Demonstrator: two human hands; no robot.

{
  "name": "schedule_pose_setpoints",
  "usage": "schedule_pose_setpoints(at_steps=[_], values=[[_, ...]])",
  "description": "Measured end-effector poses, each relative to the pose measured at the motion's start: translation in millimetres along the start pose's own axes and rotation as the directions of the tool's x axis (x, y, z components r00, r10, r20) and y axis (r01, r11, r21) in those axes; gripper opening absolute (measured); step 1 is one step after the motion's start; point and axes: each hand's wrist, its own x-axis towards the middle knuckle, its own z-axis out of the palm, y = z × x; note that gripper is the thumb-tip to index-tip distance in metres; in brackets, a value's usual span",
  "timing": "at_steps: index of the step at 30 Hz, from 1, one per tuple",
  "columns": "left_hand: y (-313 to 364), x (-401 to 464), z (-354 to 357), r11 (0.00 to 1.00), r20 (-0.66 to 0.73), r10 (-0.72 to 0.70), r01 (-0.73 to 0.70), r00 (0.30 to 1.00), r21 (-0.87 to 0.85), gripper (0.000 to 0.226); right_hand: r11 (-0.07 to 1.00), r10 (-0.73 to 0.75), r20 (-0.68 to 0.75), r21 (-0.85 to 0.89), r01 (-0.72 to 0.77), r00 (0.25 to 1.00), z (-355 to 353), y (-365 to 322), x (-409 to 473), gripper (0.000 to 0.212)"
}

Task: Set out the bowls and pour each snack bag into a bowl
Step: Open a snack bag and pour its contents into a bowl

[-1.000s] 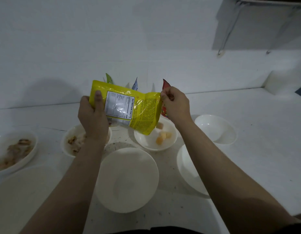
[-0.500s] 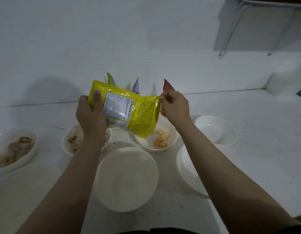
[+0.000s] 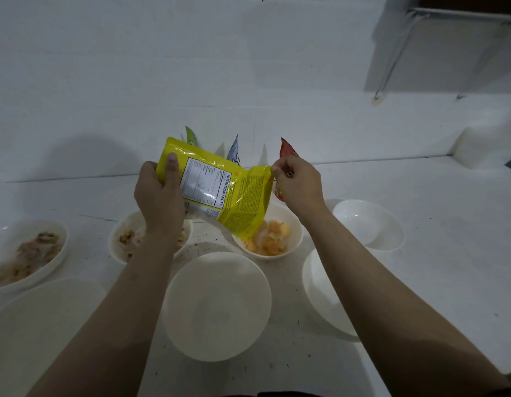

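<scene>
A yellow snack bag (image 3: 220, 190) with a nutrition label is tilted mouth-down over a white bowl (image 3: 294, 227). Orange snack pieces (image 3: 270, 239) pile up in that bowl under the bag's mouth. My left hand (image 3: 158, 199) grips the bag's closed end, thumb on the label side. My right hand (image 3: 298, 183) pinches the upper corner of the bag's open end. Behind the yellow bag stand a green bag (image 3: 191, 137), a pale blue bag (image 3: 234, 151) and a red bag (image 3: 287, 149), each mostly hidden.
Two bowls with brownish snacks sit at the left (image 3: 28, 253) and behind my left wrist (image 3: 125, 239). White dishes lie in front (image 3: 217, 305), at the front right (image 3: 320, 293), at the right (image 3: 366, 222) and at the front left (image 3: 42, 325). A white wall stands behind.
The bag has tipped further toward the bowl and many more orange pieces have fallen in, from a few to a heap. Both hands keep their hold.
</scene>
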Motion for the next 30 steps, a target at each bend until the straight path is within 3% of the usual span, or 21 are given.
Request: schedule_pose_setpoints(at_steps=[18, 30], values=[[-5.6, 6.4, 4.0, 1.0, 0.001, -0.012, 0.012, 1.0, 0.02, 0.04, 0.996, -0.04, 0.054, -0.083, 0.044, 0.998, 2.5, -4.2, 13.3, 0.011], [-6.8, 4.6, 5.2, 1.0, -0.001, -0.022, 0.022, 1.0, -0.004, 0.04, 1.0, 0.009, -0.015, 0.021, -0.009, 1.0, 5.7, 1.0, 5.8, 0.012]])
